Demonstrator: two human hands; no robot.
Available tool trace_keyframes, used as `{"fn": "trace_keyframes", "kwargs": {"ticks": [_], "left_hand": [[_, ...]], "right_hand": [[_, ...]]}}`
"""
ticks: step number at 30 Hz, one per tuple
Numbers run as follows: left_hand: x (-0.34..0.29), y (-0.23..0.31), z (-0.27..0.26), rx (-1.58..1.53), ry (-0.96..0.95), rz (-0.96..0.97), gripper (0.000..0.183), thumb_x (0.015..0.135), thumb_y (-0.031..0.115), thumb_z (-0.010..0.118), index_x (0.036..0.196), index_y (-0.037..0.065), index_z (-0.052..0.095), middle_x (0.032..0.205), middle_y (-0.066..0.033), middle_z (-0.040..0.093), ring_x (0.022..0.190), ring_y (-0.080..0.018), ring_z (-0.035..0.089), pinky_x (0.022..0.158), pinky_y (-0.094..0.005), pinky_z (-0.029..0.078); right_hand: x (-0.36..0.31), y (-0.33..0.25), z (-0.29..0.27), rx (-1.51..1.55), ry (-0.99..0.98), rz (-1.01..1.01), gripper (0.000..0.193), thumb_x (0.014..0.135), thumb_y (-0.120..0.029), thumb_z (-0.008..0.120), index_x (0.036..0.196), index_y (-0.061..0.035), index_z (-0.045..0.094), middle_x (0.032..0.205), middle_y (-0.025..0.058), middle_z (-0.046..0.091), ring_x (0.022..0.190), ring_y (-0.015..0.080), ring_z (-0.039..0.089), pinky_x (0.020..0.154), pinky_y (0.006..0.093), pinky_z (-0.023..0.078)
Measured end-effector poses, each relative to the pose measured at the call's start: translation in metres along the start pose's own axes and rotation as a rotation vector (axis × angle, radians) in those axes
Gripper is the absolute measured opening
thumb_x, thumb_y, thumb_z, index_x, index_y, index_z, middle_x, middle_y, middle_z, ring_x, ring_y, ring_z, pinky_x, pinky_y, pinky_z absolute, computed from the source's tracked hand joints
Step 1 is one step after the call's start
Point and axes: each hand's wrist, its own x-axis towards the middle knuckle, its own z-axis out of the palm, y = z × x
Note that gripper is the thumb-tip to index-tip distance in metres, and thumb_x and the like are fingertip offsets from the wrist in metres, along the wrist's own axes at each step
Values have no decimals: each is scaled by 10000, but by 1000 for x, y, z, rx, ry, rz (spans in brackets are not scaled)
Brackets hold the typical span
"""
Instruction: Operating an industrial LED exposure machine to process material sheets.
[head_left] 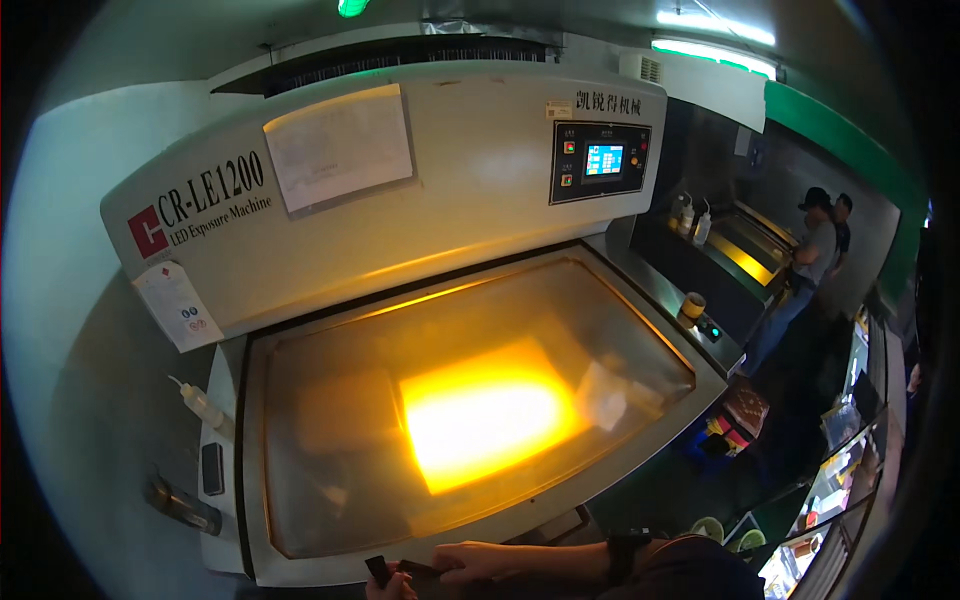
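Both my hands are at the lower edge, in front of a large pale machine (pixel 470 110) with a flat, clear-covered bed (pixel 330 480). My left hand (pixel 392 586), partly cut off by the edge, is closed on a small flat black object (pixel 377 570); its kind is not clear. My right hand (pixel 466 560) comes in from the right, closed around a slim dark object (pixel 418 569) that points toward the left hand. A black band (pixel 627 555) circles my right wrist. Bright yellow light (pixel 490 415) glows through the middle of the bed.
Left of the bed are a squeeze bottle (pixel 203 405), a phone-like black object (pixel 212 468) and a metal cylinder (pixel 185 505). A small round container (pixel 692 306) stands on the right ledge. Two people (pixel 815 240) stand by another lit machine (pixel 745 255) at back right.
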Motion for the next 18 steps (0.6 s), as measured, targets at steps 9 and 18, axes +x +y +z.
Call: {"fn": "trace_keyframes", "kwargs": {"ticks": [9,18], "left_hand": [[-4,-22,42,-45,133,69,238,916,262,605,1067,86,660,638,44,510,493,-59,395,461,-222,319],[34,-66,86,291,-44,157,206,961,129,510,1045,6,653,781,-56,660,617,-126,587,548,-263,448]], "right_hand": [[21,58,-8,536,231,-119,373,934,-226,577,1269,-87,489,1069,63,564,923,113,528,794,299,452],[-18,35,-61,-52,50,-188,423,829,-367,685,1080,-37,601,833,47,597,797,179,528,733,336,454]]}}
